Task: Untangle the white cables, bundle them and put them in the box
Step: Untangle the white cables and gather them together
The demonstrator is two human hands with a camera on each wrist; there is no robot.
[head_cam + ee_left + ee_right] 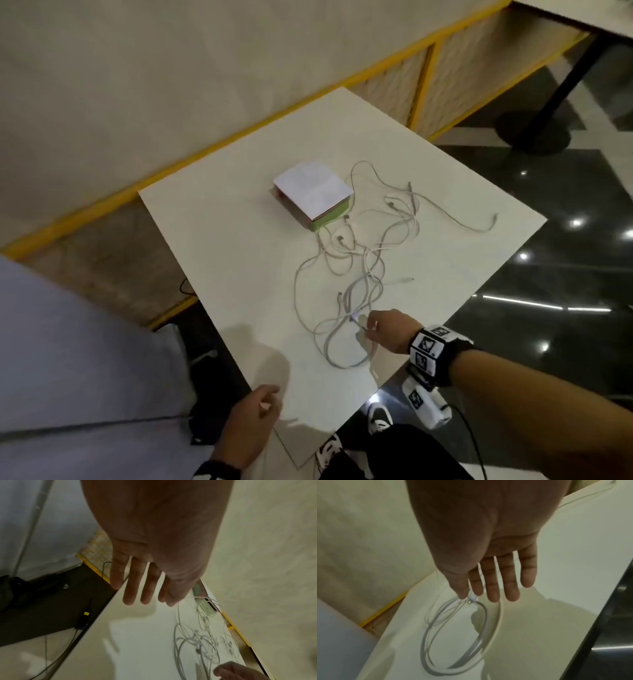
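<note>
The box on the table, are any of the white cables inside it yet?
No, the box is closed, and the white cables lie tangled on the table beside it.

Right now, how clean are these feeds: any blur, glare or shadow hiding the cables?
Head view: dim but usable; the white cables show thin against the white table, with lamp glare only on the dark floor. Left wrist view: soft, the left hand fills most of the frame. Right wrist view: right hand blurred, its shadow falling across the cable loop.

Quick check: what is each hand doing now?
Left hand: open, holding nothing.
Right hand: thumb and forefinger pinch a cable plug.
</note>
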